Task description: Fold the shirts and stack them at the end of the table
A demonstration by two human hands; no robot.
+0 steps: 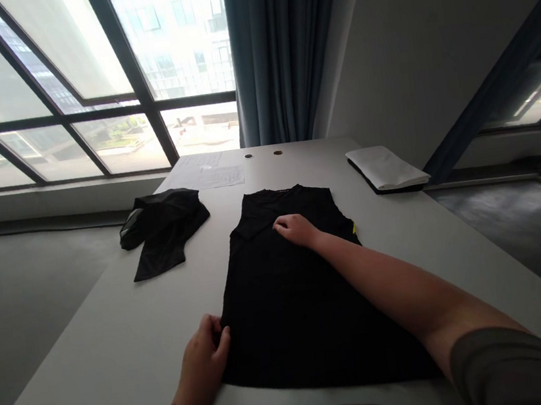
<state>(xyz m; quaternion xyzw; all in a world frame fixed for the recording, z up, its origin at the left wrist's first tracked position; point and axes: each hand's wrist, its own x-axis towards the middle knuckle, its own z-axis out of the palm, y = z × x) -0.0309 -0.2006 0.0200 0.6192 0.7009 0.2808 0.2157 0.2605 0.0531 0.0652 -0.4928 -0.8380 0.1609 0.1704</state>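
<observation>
A black T-shirt (290, 313) lies spread out on the white table, its neckline toward the window and its hem toward me. The sleeve on the left appears folded inward over the chest. My right hand (297, 230) reaches across the upper front with fingers pinched together on the fabric. At the lower left side edge, my left hand (207, 350) has thumb and fingers closed on the shirt's border. A small yellow bit (354, 227) shows by the shirt's right edge.
A crumpled dark garment (166, 226) lies at the table's left edge. Paper sheets (214, 175) rest at the far left of the table (99, 378). On the right is a folded white item (385, 167) over something black. A blue curtain (285, 54) hangs beside the windows.
</observation>
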